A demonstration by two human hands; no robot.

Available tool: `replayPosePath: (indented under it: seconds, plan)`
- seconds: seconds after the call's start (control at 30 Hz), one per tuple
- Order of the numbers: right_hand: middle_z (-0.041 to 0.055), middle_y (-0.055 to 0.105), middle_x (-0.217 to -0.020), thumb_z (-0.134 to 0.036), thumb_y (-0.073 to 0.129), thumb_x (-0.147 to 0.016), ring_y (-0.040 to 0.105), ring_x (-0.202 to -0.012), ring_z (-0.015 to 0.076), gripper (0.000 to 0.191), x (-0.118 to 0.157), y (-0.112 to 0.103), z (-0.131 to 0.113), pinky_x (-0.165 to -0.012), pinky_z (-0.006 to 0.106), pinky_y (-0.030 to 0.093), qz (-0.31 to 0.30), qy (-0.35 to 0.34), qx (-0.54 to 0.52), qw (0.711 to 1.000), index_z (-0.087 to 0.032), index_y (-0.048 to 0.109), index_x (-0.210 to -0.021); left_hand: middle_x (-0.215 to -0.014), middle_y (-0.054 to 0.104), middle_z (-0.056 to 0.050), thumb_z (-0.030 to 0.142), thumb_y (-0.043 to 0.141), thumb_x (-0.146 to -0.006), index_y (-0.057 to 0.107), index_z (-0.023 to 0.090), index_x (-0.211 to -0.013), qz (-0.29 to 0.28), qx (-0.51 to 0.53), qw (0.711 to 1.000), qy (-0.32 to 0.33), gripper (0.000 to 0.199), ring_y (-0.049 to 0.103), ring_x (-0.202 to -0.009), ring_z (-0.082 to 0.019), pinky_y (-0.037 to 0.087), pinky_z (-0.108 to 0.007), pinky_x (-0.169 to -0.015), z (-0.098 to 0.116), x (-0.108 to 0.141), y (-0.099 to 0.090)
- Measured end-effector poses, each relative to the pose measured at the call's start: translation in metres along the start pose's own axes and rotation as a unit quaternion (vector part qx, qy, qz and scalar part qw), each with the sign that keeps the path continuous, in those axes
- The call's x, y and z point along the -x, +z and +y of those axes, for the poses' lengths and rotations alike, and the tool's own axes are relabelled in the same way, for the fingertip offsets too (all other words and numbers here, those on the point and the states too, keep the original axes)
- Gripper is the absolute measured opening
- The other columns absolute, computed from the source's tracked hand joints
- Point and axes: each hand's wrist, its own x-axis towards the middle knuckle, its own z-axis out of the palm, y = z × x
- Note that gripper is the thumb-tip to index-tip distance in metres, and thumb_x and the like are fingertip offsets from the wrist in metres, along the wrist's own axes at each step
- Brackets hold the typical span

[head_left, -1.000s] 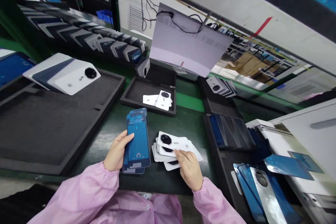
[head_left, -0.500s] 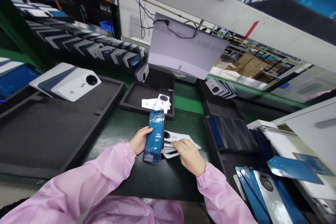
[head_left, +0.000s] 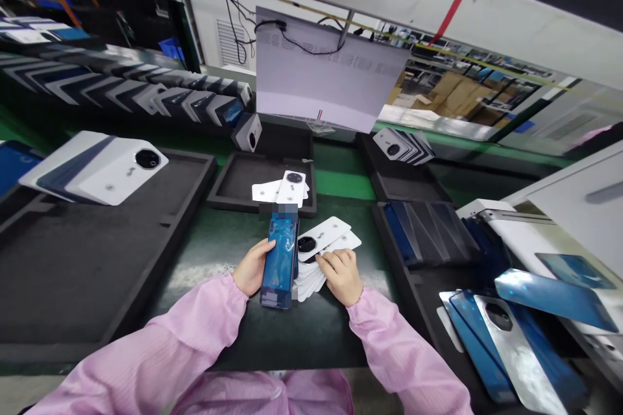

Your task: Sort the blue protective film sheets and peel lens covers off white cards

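Observation:
My left hand (head_left: 253,267) is closed around the side of a blue phone-shaped panel (head_left: 279,262), glossy and upright, with its thumb on the front. Dark edges show behind it, but I cannot tell how many pieces are in the grip. Beside it, white phone back panels (head_left: 327,237) with round black camera areas lie fanned in a loose pile on the dark green table (head_left: 292,350). My right hand (head_left: 342,275) has its fingers pinched at the pile's right edge; the fingertips partly hide what they grip.
Behind the hands, a black foam tray (head_left: 228,188) holds a few white panels (head_left: 292,188). A larger foam tray (head_left: 117,259) stands left with propped white panels (head_left: 104,165). On the right are dark sleeved panels (head_left: 431,233), loose blue panels (head_left: 479,343) and a silver panel (head_left: 520,363).
The white panels have fanned further apart beside the blue panel, with the top one now tilted up to the right. My right hand stays at their edge. The view has shifted slightly.

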Motion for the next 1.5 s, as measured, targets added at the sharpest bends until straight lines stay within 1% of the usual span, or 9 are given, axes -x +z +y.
replayPosePath:
  seconds: [0.33, 0.47, 0.6, 0.7, 0.8, 1.07, 1.17, 1.37, 1.5]
  plan:
    - [0.0116, 0.061, -0.118, 0.000, 0.043, -0.079, 0.049, -0.093, 0.0228, 0.026, -0.002, 0.008, 0.006, -0.073, 0.036, 0.037, -0.109, -0.028, -0.039, 0.993, -0.013, 0.058, -0.095, -0.074, 0.070, -0.003, 0.026, 0.061, -0.075, 0.060, 0.017, -0.086, 0.004, -0.023, 1.000, 0.000, 0.014, 0.066, -0.064, -0.018, 0.055, -0.035, -0.066, 0.000, 0.001, -0.005]
    - [0.0104, 0.064, -0.104, -0.001, 0.044, -0.081, 0.051, -0.087, 0.0219, 0.025, -0.012, -0.015, -0.007, -0.074, 0.036, 0.039, -0.157, -0.066, -0.022, 0.985, -0.013, 0.058, -0.098, -0.073, 0.070, -0.003, 0.029, 0.064, -0.073, 0.062, 0.017, -0.087, 0.033, -0.068, 0.997, 0.032, 0.018, 0.066, -0.063, -0.018, 0.054, -0.032, -0.065, 0.010, 0.010, -0.012]
    - [0.0077, 0.061, -0.080, -0.006, 0.058, -0.075, 0.053, -0.072, 0.0222, 0.022, -0.012, -0.046, -0.050, -0.064, 0.034, 0.043, -0.273, -0.004, 0.046, 0.961, -0.013, 0.060, -0.096, -0.071, 0.069, -0.001, 0.032, 0.070, -0.070, 0.065, 0.017, -0.083, 0.064, -0.140, 0.984, 0.089, 0.021, 0.063, -0.061, -0.014, 0.052, -0.025, -0.062, 0.021, 0.030, -0.024]
    - [0.0081, 0.061, -0.082, -0.019, 0.075, -0.066, 0.055, -0.072, 0.0239, 0.036, -0.007, -0.053, -0.079, -0.060, 0.035, 0.046, -0.308, 0.051, 0.048, 0.949, -0.014, 0.060, -0.099, -0.069, 0.068, 0.000, 0.034, 0.072, -0.069, 0.067, 0.016, -0.077, 0.077, -0.195, 0.970, 0.126, 0.021, 0.059, -0.059, -0.011, 0.048, -0.020, -0.056, 0.024, 0.043, -0.029]
    - [0.0150, 0.061, -0.095, -0.050, 0.083, -0.047, 0.057, -0.081, 0.0298, 0.079, -0.005, -0.047, -0.091, -0.065, 0.041, 0.050, -0.317, 0.101, 0.024, 0.943, -0.009, 0.057, -0.109, -0.066, 0.066, 0.001, 0.034, 0.071, -0.069, 0.067, 0.016, -0.074, 0.081, -0.226, 0.959, 0.148, 0.020, 0.057, -0.058, -0.011, 0.045, -0.018, -0.054, 0.025, 0.051, -0.029]
    - [0.0240, 0.056, -0.112, -0.067, 0.077, -0.035, 0.056, -0.093, 0.0377, 0.105, 0.002, -0.035, -0.093, -0.074, 0.049, 0.052, -0.279, 0.119, -0.021, 0.953, -0.007, 0.052, -0.117, -0.077, 0.066, -0.001, 0.040, 0.058, -0.079, 0.067, 0.017, -0.081, 0.096, -0.338, 0.908, 0.229, 0.024, 0.057, -0.068, -0.015, 0.045, -0.021, -0.057, 0.039, 0.069, -0.024]
    - [0.0202, 0.058, -0.108, -0.065, 0.073, -0.050, 0.057, -0.092, 0.0338, 0.086, -0.013, -0.045, -0.085, -0.072, 0.046, 0.053, -0.238, 0.116, -0.083, 0.961, -0.011, 0.053, -0.113, -0.078, 0.064, -0.002, 0.040, 0.056, -0.081, 0.067, 0.018, -0.080, 0.100, -0.397, 0.873, 0.266, 0.024, 0.058, -0.075, -0.017, 0.045, -0.023, -0.064, 0.039, 0.073, -0.023]
    - [0.0117, 0.061, -0.102, -0.028, 0.063, -0.081, 0.056, -0.095, 0.0256, 0.032, -0.079, -0.057, -0.069, -0.079, 0.043, 0.050, -0.030, 0.093, -0.152, 0.984, -0.020, 0.057, -0.111, -0.081, 0.064, -0.002, 0.035, 0.051, -0.085, 0.067, 0.020, -0.079, 0.062, -0.477, 0.826, 0.295, 0.023, 0.058, -0.079, -0.017, 0.044, -0.025, -0.073, 0.028, 0.081, -0.009]
    - [0.0050, 0.066, -0.088, -0.012, 0.057, -0.083, 0.059, -0.087, 0.0213, 0.016, -0.109, -0.065, -0.057, -0.076, 0.041, 0.050, 0.051, 0.082, -0.319, 0.943, -0.024, 0.064, -0.090, -0.078, 0.064, -0.002, 0.035, 0.051, -0.085, 0.066, 0.018, -0.077, 0.053, -0.476, 0.829, 0.288, 0.023, 0.059, -0.075, -0.016, 0.045, -0.025, -0.071, 0.026, 0.083, -0.002]
